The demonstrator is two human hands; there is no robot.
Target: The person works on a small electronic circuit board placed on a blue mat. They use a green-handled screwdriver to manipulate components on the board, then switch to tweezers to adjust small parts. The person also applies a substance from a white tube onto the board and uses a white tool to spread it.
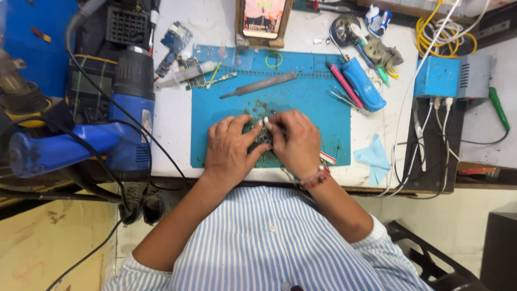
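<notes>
- Blue rubber mat (312, 102) lies on the white surface (172, 116), and both hands work over the near part of it.
- Left hand (229, 148) and right hand (295, 141) are curled in close together. They hold a small dark part (263, 136) between them, right over the mat. I think it is a little circuit board, but the hands hide most of it.
- Fingers of both hands pinch the small dark part from both sides, so neither hand is spread wide.
- A long grey file (258, 84) lies on the mat just past the hands. A pink pen-shaped tool (344, 85), some thin tweezers (340, 97) and a fat blue tool (365, 83) lie to the right of it.
- A big blue heat gun (126, 116) sits at the left, and its black cord (156, 145) runs along the edge of the surface.
- A blue cloth (372, 156) lies at the right, near the mat's corner.
- The small dark part could slip and fall off the near edge, because the hands hold it so close to the person's body.
- It could bend or crack if the fingers press too hard.
- An elbow could catch the black cord and tug the heat gun.
</notes>
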